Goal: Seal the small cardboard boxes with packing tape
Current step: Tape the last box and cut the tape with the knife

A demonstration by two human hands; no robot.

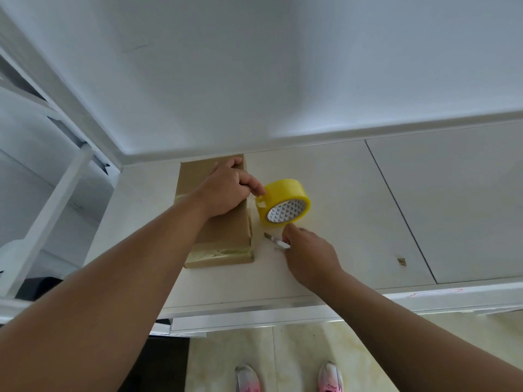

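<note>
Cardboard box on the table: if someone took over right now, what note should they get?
Left hand holds the cardboard box down, fingers curled over its right edge.
Right hand grips a small utility knife, blade toward the box.
Yellow tape roll stands on edge on the white table, right of the box.
Done: a tape band crosses the box's near end.
Left: probably cut the tape from the roll and press it flat.
No other box in view.

A white shelf frame [59, 199] stands left of the white countertop [339, 207].
</note>
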